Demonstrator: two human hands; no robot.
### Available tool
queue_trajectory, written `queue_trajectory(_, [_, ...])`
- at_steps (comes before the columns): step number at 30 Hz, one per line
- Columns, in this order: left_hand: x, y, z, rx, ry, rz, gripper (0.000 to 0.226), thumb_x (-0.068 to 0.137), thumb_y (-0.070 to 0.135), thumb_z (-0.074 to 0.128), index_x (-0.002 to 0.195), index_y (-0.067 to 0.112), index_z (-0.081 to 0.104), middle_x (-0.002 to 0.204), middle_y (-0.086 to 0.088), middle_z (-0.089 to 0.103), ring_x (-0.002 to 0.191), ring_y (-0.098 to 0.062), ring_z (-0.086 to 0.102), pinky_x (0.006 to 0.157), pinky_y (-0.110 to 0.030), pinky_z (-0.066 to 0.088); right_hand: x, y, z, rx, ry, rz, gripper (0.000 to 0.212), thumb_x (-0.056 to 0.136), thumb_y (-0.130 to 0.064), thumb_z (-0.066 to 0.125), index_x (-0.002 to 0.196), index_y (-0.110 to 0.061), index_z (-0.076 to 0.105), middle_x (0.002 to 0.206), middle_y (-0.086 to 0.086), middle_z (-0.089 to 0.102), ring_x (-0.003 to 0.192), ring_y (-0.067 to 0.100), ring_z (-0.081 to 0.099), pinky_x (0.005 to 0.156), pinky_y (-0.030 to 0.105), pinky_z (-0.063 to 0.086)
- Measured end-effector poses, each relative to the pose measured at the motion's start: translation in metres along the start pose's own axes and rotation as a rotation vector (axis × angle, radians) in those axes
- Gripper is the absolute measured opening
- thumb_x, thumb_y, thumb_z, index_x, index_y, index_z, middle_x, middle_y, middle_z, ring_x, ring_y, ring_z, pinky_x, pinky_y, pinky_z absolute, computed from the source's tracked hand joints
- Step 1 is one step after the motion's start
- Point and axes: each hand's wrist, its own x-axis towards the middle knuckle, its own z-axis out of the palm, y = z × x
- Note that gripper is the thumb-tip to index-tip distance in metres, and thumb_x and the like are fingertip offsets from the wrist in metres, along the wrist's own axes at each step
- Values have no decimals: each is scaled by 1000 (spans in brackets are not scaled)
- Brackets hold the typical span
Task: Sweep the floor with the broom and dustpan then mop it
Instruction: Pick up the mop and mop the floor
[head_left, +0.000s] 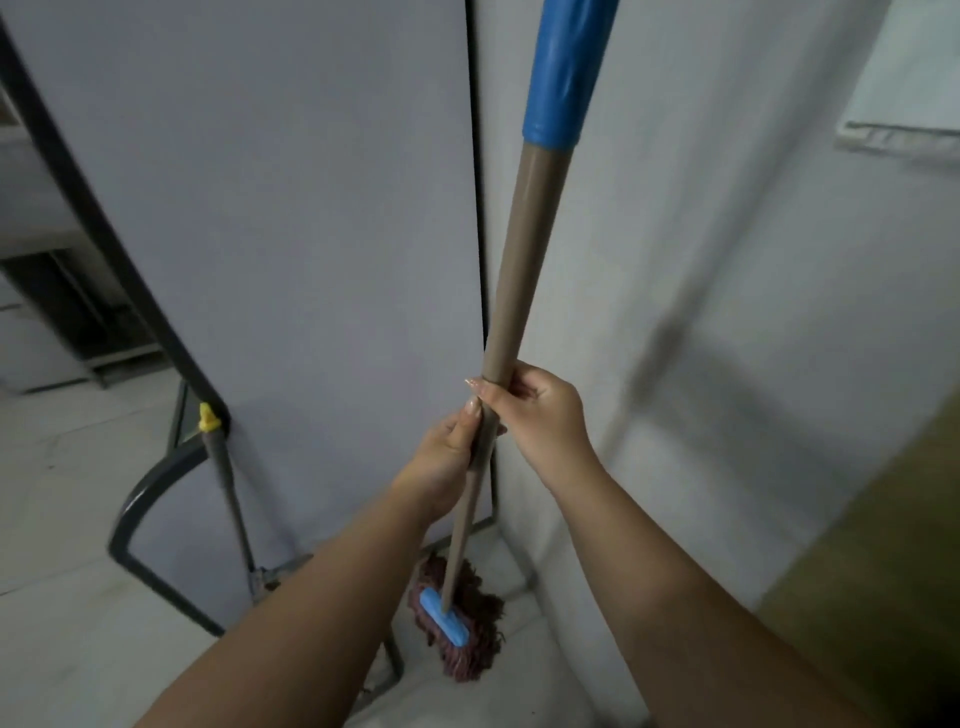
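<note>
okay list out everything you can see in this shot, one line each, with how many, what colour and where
mop: one, brown handle with a blue grip at the top, blue bar and dark reddish strings, head on the floor in the corner
second handle: one, grey with a yellow cap, leaning against the panel, left; its lower end is unclear
panel: one, pale grey with a black frame, centre left
wall: white, right
floor: light tiles, lower left
left hand: one, gripping the mop handle, lower
right hand: one, gripping the mop handle, just above the left
</note>
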Motion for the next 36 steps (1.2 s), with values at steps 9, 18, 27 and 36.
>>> queue_trajectory(9, [-119, 9, -7, -38, 20, 93, 35, 100, 34, 16, 102, 29, 51, 98, 17, 56, 77, 23, 57, 70, 0, 45, -102, -46, 34, 8, -61, -67, 24, 80, -20, 72, 67, -38, 63, 60, -25, 66, 61, -10, 60, 67, 22, 52])
queue_trajectory(18, [-266, 5, -91, -305, 238, 184, 26, 95, 47, 32, 101, 36, 55, 113, 11, 64, 105, 5, 59, 83, -11, 47, -210, -103, 155, -14, -258, -110, 22, 81, -21, 70, 67, -36, 64, 55, -20, 62, 55, -6, 55, 59, 14, 45])
queue_trajectory(27, [-384, 8, -175, -438, 694, 280, 36, 93, 49, 36, 108, 27, 60, 100, 16, 71, 92, 8, 64, 77, -10, 50, -296, -155, 274, 84, -517, -206, 3, 83, -19, 68, 86, -18, 69, 63, -12, 61, 65, 7, 56, 71, 28, 51])
queue_trajectory(36, [-505, 48, -236, -230, 1114, 251, 52, 70, 71, 45, 78, 27, 71, 81, 7, 74, 87, -6, 68, 80, -24, 54, -374, -216, 363, 339, -729, -193, 9, 84, -20, 66, 91, -26, 68, 74, -15, 65, 81, 10, 63, 85, 32, 53])
